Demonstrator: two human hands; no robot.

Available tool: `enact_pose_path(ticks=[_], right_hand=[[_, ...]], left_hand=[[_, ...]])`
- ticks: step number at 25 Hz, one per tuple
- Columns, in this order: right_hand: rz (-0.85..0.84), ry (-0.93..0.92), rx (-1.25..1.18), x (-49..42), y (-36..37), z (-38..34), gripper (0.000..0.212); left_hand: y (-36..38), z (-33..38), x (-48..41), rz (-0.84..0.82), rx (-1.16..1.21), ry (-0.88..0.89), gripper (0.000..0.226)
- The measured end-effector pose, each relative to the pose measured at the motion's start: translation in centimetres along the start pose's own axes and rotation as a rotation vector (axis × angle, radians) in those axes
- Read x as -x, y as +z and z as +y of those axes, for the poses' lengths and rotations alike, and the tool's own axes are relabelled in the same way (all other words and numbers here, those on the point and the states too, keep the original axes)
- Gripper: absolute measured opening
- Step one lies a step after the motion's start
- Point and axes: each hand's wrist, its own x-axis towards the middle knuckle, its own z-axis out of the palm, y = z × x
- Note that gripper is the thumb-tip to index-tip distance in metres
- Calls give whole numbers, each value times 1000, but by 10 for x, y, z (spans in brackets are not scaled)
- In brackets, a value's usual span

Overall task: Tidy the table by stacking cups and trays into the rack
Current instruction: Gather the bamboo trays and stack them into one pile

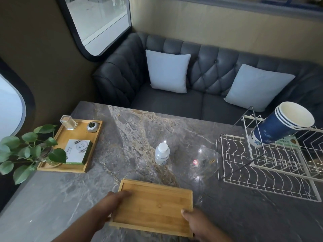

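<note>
A small empty bamboo tray point(153, 206) is at the near middle of the grey marble table point(70, 198). My left hand point(108, 205) grips its left edge, thumb over the rim. My right hand point(197, 222) grips its near right corner. I cannot tell whether the tray rests on the table or is raised off it. A white wire rack point(262, 173) stands at the right. A stack of blue paper cups point(283, 126) leans tilted on the rack's upright wire, mouths facing up and right.
A small plastic bottle point(162, 154) stands mid-table. Clear plastic wrap point(204, 161) lies between it and the rack. At the left, a larger bamboo tray point(94, 137) holds a box, a clear holder and a small grey clock, beside a leafy plant point(26, 151). A dark sofa point(174, 102) runs behind the table.
</note>
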Motion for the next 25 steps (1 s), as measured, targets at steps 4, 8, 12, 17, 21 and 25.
enact_pose_path(ticks=[4, 8, 12, 17, 21, 25], right_hand=[[-95, 24, -119, 4, -13, 0, 30], [-182, 59, -289, 6, -24, 2, 24], [-180, 105, -441, 1, -23, 7, 29], [-255, 54, -559, 0, -21, -3, 50], [-364, -109, -501, 3, -39, -37, 53], [-422, -295, -237, 9, -62, -74, 65]], left_hand=[[-11, 1, 4, -158, -65, 55, 87], [-3, -6, 1, -371, 158, 73, 75], [4, -7, 6, -408, 218, 121, 64], [-1, 0, 15, -420, 287, 122, 65], [-22, 14, 20, -472, 366, 200, 63], [-54, 40, 22, -477, 162, 390, 78]])
